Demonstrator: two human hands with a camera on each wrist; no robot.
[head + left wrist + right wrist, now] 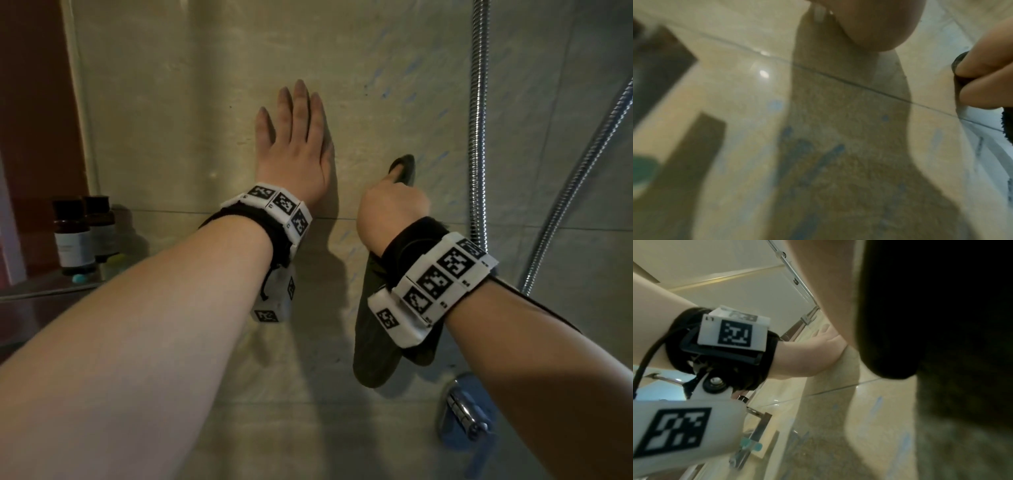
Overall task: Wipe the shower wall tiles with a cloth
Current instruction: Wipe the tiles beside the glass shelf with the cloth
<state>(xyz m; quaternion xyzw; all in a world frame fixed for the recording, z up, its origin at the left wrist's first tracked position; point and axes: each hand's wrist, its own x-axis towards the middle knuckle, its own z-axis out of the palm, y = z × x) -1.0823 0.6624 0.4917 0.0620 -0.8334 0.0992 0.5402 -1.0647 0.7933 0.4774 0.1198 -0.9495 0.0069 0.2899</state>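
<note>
Hands and cloth on the shower wall tiles [191,113].
Left hand [294,144] lies flat, fingers straight, on the tiles; beside it, right hand [390,209] grips the dark cloth [373,342], pressed to the tiles.

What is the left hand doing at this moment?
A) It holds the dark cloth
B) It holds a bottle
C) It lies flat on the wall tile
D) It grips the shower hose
C: the left hand rests with straight fingers on the wall tile, while the right hand holds the dark cloth.
</note>
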